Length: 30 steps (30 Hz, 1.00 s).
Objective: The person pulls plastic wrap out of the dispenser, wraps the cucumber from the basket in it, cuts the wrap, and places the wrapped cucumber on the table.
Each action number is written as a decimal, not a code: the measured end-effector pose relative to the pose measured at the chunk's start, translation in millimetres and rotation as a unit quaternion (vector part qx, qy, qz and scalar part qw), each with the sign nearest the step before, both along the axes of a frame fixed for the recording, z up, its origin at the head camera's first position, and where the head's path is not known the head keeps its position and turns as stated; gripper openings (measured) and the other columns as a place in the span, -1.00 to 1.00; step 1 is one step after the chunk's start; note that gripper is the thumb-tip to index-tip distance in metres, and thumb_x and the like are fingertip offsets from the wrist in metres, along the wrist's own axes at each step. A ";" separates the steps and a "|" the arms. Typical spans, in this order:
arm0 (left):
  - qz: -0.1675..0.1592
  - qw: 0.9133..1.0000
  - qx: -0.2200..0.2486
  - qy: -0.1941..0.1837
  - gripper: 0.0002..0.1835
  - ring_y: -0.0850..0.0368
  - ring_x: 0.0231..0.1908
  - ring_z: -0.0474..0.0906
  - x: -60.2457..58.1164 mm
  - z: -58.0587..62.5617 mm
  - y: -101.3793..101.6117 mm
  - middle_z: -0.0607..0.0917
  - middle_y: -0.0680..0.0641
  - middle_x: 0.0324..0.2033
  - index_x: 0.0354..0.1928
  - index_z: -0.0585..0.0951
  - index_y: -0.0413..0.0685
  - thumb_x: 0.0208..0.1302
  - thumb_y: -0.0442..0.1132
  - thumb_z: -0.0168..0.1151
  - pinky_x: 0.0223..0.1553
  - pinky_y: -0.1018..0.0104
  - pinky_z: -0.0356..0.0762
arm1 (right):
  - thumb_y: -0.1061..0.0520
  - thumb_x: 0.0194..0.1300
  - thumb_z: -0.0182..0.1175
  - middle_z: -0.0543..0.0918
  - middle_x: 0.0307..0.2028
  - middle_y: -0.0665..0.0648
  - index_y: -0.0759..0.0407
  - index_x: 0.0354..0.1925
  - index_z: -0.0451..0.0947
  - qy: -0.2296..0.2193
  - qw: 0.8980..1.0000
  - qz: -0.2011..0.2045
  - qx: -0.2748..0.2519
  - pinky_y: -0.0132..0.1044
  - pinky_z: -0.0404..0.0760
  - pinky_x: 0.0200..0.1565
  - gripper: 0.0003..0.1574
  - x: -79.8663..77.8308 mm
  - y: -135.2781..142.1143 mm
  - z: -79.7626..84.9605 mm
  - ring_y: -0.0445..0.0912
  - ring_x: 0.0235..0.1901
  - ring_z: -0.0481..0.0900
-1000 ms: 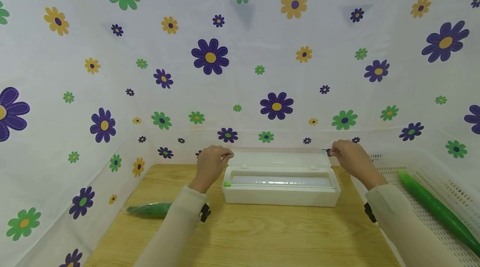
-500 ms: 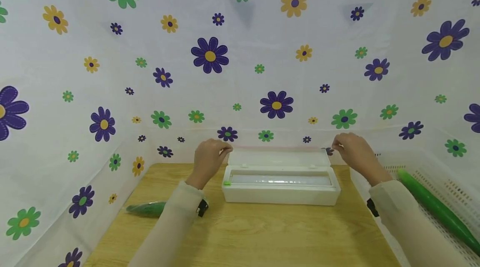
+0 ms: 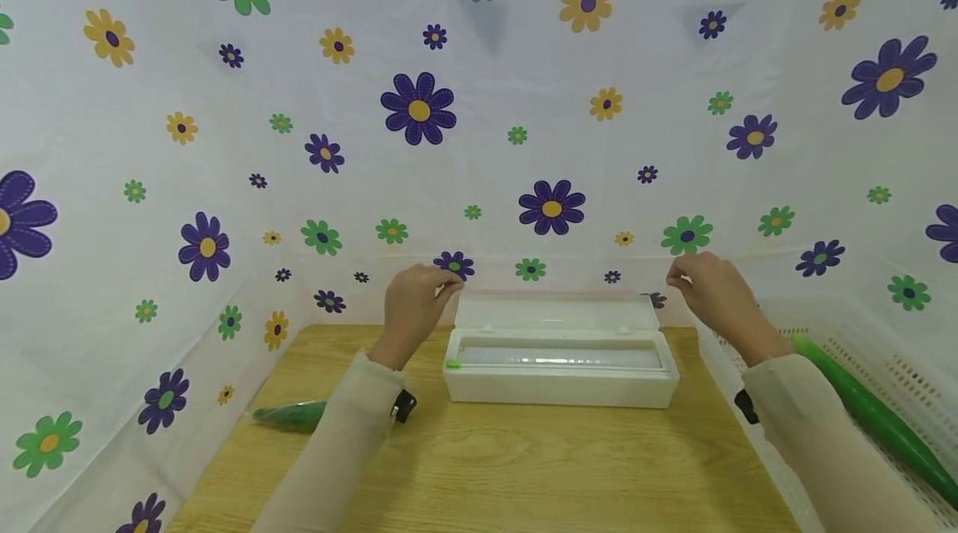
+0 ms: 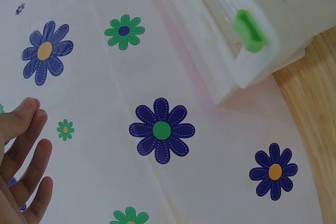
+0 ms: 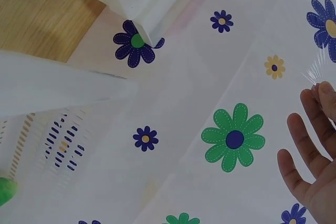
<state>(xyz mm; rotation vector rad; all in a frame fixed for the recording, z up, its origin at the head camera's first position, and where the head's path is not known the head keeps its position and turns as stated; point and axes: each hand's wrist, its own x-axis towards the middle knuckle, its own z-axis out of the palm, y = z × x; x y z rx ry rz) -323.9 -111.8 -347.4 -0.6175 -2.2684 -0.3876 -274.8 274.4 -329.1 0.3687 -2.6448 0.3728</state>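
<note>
A white plastic-wrap dispenser box (image 3: 561,391) stands on the table with its lid (image 3: 557,313) tipped back. Inside lies a shiny roll of cling film (image 3: 561,358). My left hand (image 3: 414,308) is raised beside the lid's left end, thumb and index finger pinched together, other fingers loosely bent. On the other side my right hand (image 3: 714,300) pinches clear film; its creases (image 5: 316,69) fan out from the fingertips in the right wrist view. The film between the hands is nearly invisible. A green slider (image 4: 249,31) sits at the box's left corner.
Left on the wooden table (image 3: 524,466) lies a green vegetable in clear plastic (image 3: 290,417), partly behind the left forearm. At right, a white perforated basket (image 3: 916,375) holds a long green vegetable (image 3: 876,412). A flowered curtain (image 3: 494,167) encloses the back and sides.
Both hands have risen and moved slightly apart, still pinching, now higher than the lid's edge. The box has stayed in place.
</note>
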 end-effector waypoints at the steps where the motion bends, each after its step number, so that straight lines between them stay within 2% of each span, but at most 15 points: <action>1: 0.000 1.000 0.001 0.002 -0.91 0.11 -0.43 0.64 0.5 1.4 0.2 0.77 0.00 -0.42 -0.36 0.75 -0.01 0.08 -0.19 0.37 -0.36 0.25 0.58 | 0.29 0.24 0.18 0.66 -0.35 0.30 0.34 -0.32 0.58 0.004 1.000 0.000 -0.002 0.05 0.56 -0.19 -0.91 0.1 0.1 0.7 0.17 -0.29 0.57; 7: 0.006 1.000 0.004 0.011 -0.88 0.09 -0.42 0.64 2.6 8.4 1.1 0.77 -0.01 -0.41 -0.35 0.75 -0.03 0.09 -0.17 0.37 -0.35 0.23 0.58 | 0.30 0.23 0.18 0.66 -0.34 0.32 0.35 -0.33 0.58 0.038 0.999 0.007 -0.006 0.06 0.56 -0.21 -0.92 1.6 0.8 4.8 0.18 -0.29 0.57; 18: -0.002 1.000 0.006 0.024 -0.89 0.09 -0.42 0.64 13.9 20.6 1.2 0.77 -0.01 -0.41 -0.34 0.74 -0.03 0.10 -0.19 0.36 -0.36 0.25 0.59 | 0.30 0.23 0.18 0.66 -0.33 0.31 0.35 -0.31 0.58 0.062 0.998 -0.001 -0.010 0.04 0.56 -0.21 -0.92 8.7 0.7 11.6 0.16 -0.28 0.56; 26: -0.027 0.999 -0.001 0.030 -0.92 0.12 -0.40 0.63 22.9 25.6 -3.7 0.77 0.02 -0.42 -0.36 0.74 0.00 0.11 -0.20 0.34 -0.30 0.27 0.59 | 0.33 0.17 0.23 0.66 -0.40 0.26 0.33 -0.36 0.57 0.093 0.995 0.020 -0.017 0.00 0.54 -0.29 -0.96 18.8 2.1 17.2 0.12 -0.33 0.54; 30: -0.044 0.998 -0.002 0.037 -0.93 0.12 -0.38 0.63 29.6 26.8 -6.4 0.77 0.01 -0.43 -0.37 0.74 -0.01 0.09 -0.22 0.36 -0.28 0.26 0.60 | 0.36 0.11 0.26 0.67 -0.41 0.23 0.30 -0.39 0.57 0.111 0.993 0.038 -0.015 -0.01 0.51 -0.25 -0.96 26.9 4.1 18.4 0.10 -0.31 0.54</action>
